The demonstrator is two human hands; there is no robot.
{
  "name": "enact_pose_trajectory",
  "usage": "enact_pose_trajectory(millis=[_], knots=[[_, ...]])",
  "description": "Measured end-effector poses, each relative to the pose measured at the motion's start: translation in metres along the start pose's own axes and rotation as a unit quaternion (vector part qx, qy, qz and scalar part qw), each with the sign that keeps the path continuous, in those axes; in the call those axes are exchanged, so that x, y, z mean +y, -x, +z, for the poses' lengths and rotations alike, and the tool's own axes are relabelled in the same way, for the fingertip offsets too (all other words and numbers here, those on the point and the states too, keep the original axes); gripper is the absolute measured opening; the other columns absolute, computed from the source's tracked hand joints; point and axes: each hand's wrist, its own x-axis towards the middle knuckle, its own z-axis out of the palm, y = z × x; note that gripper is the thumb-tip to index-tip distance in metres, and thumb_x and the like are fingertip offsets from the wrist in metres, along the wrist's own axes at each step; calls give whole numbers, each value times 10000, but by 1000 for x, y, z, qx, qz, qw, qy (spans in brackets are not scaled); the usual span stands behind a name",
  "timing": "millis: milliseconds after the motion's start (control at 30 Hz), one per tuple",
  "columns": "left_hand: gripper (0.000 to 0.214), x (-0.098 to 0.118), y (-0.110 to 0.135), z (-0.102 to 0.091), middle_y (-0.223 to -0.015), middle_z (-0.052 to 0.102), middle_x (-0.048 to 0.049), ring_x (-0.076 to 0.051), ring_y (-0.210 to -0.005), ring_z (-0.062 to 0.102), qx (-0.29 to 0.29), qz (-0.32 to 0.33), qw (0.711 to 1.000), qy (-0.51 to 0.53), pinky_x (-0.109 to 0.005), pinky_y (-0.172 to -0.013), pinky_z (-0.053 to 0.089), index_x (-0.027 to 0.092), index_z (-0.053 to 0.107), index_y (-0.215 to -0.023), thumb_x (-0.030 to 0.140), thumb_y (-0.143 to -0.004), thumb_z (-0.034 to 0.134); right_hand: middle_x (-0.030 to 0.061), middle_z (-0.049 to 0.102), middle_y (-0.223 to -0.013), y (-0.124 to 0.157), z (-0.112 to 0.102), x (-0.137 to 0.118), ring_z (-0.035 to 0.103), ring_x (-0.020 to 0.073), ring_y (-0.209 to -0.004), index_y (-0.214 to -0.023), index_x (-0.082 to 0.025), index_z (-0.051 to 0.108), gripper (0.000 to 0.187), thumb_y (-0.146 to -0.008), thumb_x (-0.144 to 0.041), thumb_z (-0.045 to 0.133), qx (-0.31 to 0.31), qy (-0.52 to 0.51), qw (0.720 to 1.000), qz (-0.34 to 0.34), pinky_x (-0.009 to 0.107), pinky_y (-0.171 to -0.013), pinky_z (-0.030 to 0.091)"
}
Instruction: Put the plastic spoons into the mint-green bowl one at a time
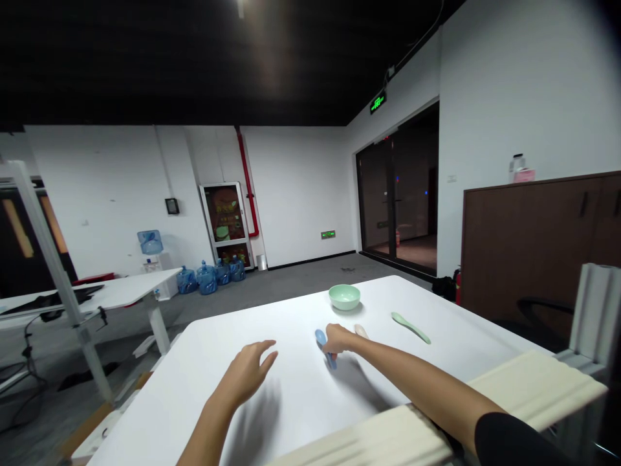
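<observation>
My right hand [337,340] is closed on a blue spoon [321,336] over the white table [291,388]; the bowl end sticks out to the left of my fingers and the handle end points toward me. Partly hidden behind that hand is a pale, whitish thing [359,331], perhaps another spoon. My left hand [250,369] hovers above the table at the left, thumb and fingers apart, holding nothing. A light green bowl [344,298] stands upright near the far edge. To the right lies a green spoon [411,327].
Cream padded boards [533,388] run along the table's near right edge, beside a metal post [600,317]. Another white table [116,291] with a metal frame stands at the left. Blue water bottles [207,278] and a brown cabinet [538,246] are farther off.
</observation>
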Motion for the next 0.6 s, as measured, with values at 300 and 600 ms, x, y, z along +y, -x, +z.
enact_pose_trajectory(millis=[300, 600], knots=[[537, 2, 0, -2, -1325, 619, -76, -283, -1252, 534, -5, -3, 1000, 10, -406, -1018, 421, 240, 599, -1281, 558, -914, 371, 43, 686, -612, -6, 11, 7, 636, 184, -645, -516, -149, 576, 171, -626, -187, 702, -18, 12, 999, -28, 273, -640, 493], [542, -1, -1, 1, -1323, 620, -75, -281, -1253, 534, -3, 5, 1000, 5, -409, -1024, 416, 242, 594, -1287, 564, -920, 358, 27, 646, -593, -12, 15, 12, 638, 194, -645, -515, -163, 558, 212, -643, -178, 726, -19, 26, 999, -29, 322, -659, 502]])
